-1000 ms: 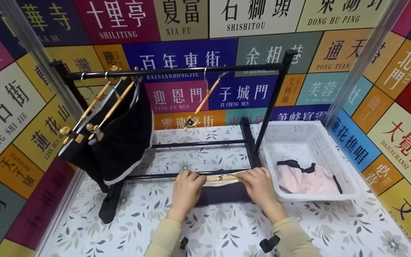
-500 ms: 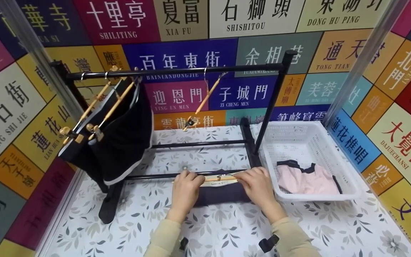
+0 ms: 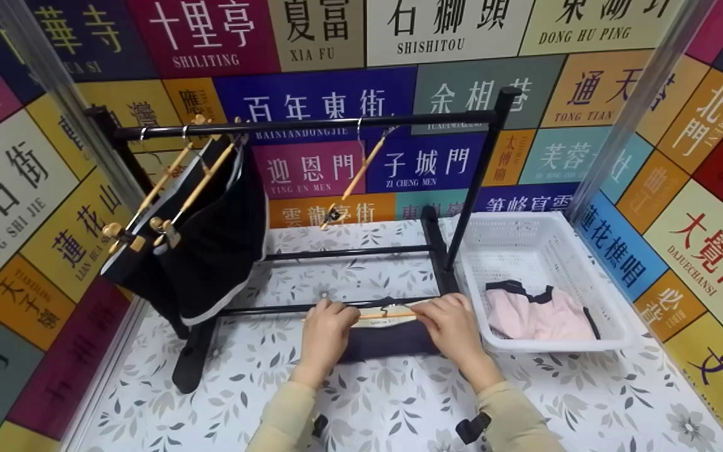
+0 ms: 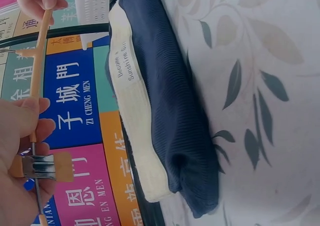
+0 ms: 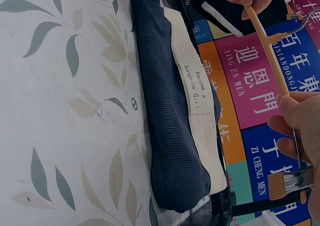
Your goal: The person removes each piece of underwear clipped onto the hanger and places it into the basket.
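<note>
My left hand [image 3: 327, 336] and right hand [image 3: 452, 326] each pinch one arm of a wooden clip hanger [image 3: 374, 315], held level between them. Below it lies a folded navy ribbed garment [image 3: 390, 345], its cream band [image 5: 192, 88] printed "Become a Sunshine Girl". In both wrist views the hanger stands apart from the garment. A metal clip with wooden pads [image 4: 47, 166] sits by the left fingers, and a matching clip [image 5: 290, 182] sits by the right. The garment's exact kind cannot be told while folded.
A black clothes rack [image 3: 311, 125] stands behind the hands. Dark garments [image 3: 220, 232] hang from clip hangers at its left, and a bare hanger [image 3: 355, 179] hangs near the right. The white basket [image 3: 619, 336] at right holds a pink garment with black trim [image 3: 540, 314].
Both hands and the hanger have shifted very slightly left, with the same grip. The navy garment lies in the same place.
</note>
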`<state>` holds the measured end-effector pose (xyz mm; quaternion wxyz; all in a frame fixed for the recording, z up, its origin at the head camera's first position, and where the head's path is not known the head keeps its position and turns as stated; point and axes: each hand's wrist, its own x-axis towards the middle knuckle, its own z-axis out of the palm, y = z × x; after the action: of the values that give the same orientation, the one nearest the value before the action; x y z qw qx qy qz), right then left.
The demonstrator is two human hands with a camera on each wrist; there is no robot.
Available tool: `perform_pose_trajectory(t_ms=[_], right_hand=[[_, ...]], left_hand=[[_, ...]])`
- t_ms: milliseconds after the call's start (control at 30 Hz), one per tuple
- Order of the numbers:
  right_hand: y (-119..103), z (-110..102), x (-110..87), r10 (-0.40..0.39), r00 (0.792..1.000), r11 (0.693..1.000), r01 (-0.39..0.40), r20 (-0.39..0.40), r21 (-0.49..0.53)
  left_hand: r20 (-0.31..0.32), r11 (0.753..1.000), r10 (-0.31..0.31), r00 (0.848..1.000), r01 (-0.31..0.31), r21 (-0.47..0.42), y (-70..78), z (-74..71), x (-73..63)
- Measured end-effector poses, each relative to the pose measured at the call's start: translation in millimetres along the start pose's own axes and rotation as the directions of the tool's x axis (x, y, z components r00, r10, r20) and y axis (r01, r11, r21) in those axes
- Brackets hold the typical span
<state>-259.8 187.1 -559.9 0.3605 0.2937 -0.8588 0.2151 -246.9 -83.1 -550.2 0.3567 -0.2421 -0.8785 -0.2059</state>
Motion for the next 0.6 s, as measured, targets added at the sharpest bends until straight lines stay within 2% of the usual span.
perform_pose_trajectory(t_ms=[233,600], right_hand=[[-1.6,-2.2,1.1,0.005,1.0,1.0,-0.006,0.016,0.008],[-2.5,-5.9,3.4,-0.01,1.0,0.998,0.011,-0.01,0.067]], left_hand=[[0.065,0.999,-0.038,0.997,0.038,-0.008,-1.9,-7.8,6.1],[0.124,0.994,-0.111,0.986,0.11,0.015,-10.2,-15.1,7.2]])
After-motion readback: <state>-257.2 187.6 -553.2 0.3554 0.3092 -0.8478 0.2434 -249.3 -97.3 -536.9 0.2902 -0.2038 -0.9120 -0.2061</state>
